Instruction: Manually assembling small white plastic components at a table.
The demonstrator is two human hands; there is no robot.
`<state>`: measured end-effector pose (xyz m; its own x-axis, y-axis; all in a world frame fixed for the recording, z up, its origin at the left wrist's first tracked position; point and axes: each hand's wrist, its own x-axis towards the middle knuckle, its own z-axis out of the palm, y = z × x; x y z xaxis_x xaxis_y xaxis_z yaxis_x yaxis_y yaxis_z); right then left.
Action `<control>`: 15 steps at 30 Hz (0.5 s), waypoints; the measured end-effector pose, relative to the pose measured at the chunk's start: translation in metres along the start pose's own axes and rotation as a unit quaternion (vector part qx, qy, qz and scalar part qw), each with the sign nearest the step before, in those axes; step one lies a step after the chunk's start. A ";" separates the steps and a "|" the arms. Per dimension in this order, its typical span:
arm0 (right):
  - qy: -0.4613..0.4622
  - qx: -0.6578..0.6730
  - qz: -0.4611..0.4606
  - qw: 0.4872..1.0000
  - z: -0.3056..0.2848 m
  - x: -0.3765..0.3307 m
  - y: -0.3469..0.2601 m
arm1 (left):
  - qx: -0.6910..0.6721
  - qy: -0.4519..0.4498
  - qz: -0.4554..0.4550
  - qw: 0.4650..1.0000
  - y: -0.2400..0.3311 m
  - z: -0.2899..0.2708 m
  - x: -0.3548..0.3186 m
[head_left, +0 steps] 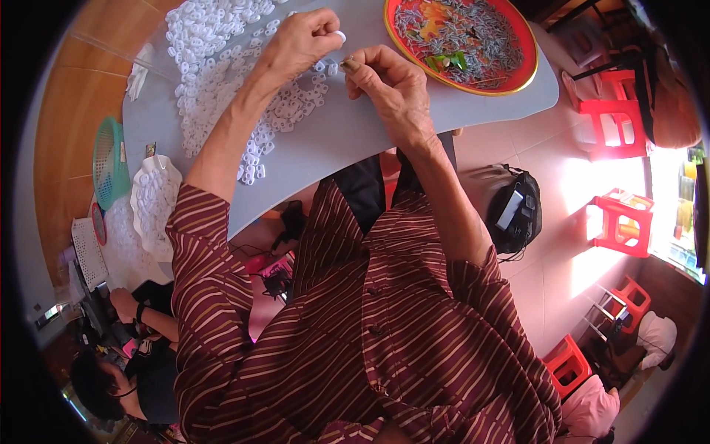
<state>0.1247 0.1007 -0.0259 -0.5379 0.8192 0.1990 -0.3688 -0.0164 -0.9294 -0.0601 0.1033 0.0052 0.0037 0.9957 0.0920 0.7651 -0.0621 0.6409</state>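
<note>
My left hand is closed over the grey table, a small white plastic piece showing between its thumb and fingers. Close beside it, my right hand has thumb and forefinger pinched together; whatever is between them is hidden. The two hands are apart by a small gap. Loose white plastic pieces with holes lie spread under and around my left forearm, and a thick heap of them covers the table's far left. A round red tray with a gold rim holds many thin grey screw-like pins, to the right.
Left of the table are a green basket and a white scalloped tray of white pieces. A person sits at lower left. Red stools, a black bag and more people are on the right.
</note>
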 end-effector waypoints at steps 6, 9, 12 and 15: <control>0.004 0.033 -0.002 0.999 -0.001 0.000 -0.003 | -0.407 0.037 -0.070 0.910 0.022 0.013 -0.034; 0.020 0.053 -0.007 0.998 0.001 0.001 -0.001 | -0.457 0.021 -0.084 0.885 0.029 0.015 -0.049; 0.031 0.068 -0.008 0.997 -0.001 0.002 0.005 | -0.449 0.012 -0.098 0.888 0.032 0.012 -0.054; 0.036 0.067 -0.006 0.997 0.000 0.001 0.004 | -0.404 0.050 -0.073 0.911 0.034 0.010 -0.054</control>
<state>0.1230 0.1017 -0.0292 -0.4796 0.8583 0.1828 -0.4754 -0.0790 -0.8762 -0.0275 0.0482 0.0145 -0.1503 0.9886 0.0047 0.0299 -0.0002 0.9996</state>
